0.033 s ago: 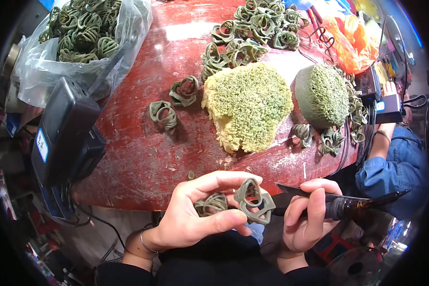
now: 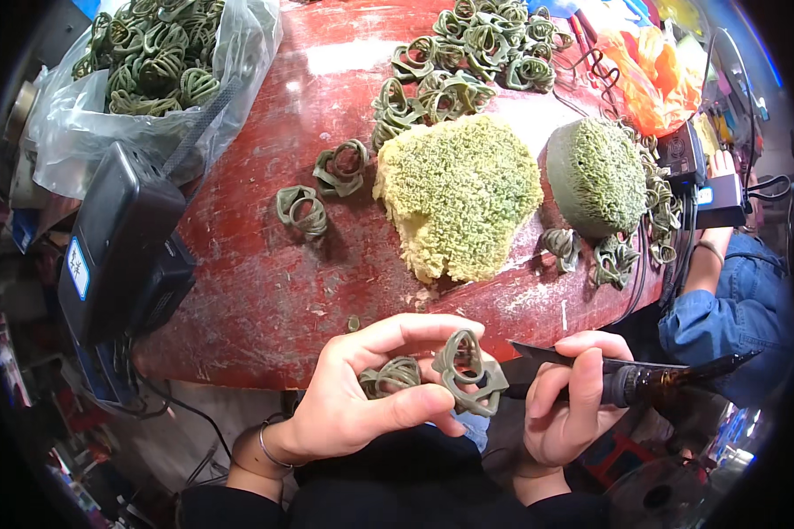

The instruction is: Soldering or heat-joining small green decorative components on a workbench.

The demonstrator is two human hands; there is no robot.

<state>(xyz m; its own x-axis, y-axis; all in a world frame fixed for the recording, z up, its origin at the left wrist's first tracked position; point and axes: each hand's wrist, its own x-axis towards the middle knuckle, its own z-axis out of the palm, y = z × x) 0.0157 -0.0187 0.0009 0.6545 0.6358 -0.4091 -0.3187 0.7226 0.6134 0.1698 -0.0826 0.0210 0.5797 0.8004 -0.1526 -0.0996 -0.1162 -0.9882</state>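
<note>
Just in front of the table's near edge, the left hand (image 2: 337, 398) pinches a green openwork piece (image 2: 490, 388) between thumb and fingertips, a second piece (image 2: 395, 379) against its curled fingers; the right hand (image 2: 566, 410) grips a thin dark blade (image 2: 536, 352). A slip (the tip appears just beside the piece) could nick struts or skin. Beyond: scuffed red tabletop (image 2: 247, 291), yellow-green textured block (image 2: 459, 194), a co-worker's denim sleeve (image 2: 706, 326) at right.

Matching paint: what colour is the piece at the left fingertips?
The piece is dull green; head view.
</note>
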